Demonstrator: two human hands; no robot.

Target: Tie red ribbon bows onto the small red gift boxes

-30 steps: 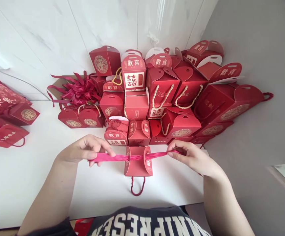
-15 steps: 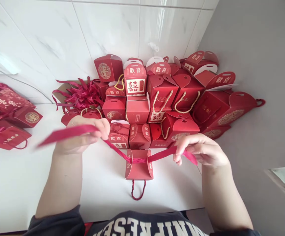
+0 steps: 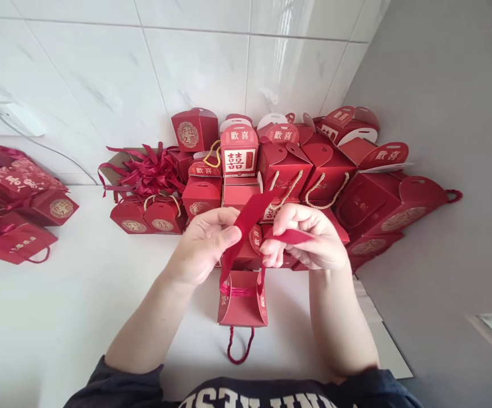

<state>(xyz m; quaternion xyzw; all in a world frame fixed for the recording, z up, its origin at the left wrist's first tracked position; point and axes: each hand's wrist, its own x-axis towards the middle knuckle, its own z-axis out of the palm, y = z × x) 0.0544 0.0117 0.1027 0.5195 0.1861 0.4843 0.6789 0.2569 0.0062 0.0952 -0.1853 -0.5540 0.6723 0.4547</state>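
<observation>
A small red box (image 3: pixel 241 309) stands on the white table in front of me, its dark red rope handle (image 3: pixel 238 360) lying toward my body. Red ribbon (image 3: pixel 246 224) passes through the box's top flaps, and both its ends rise from there. My left hand (image 3: pixel 206 243) pinches one end between thumb and fingers, above and left of the box. Above and right of it, my right hand (image 3: pixel 308 235) has its fingers closed on the other end, which sticks out over the palm. The two hands are close together but apart.
Many red gift boxes (image 3: pixel 286 170) are stacked against the tiled wall behind the hands. A heap of loose red ribbons (image 3: pixel 146 170) lies left of the stack. More ribboned boxes (image 3: pixel 20 232) sit at the far left. A grey wall (image 3: pixel 437 113) rises on the right.
Both hands have come inward from wide apart, and the ribbon ends now rise steeply above the box instead of stretching sideways. The view has shifted slightly.
</observation>
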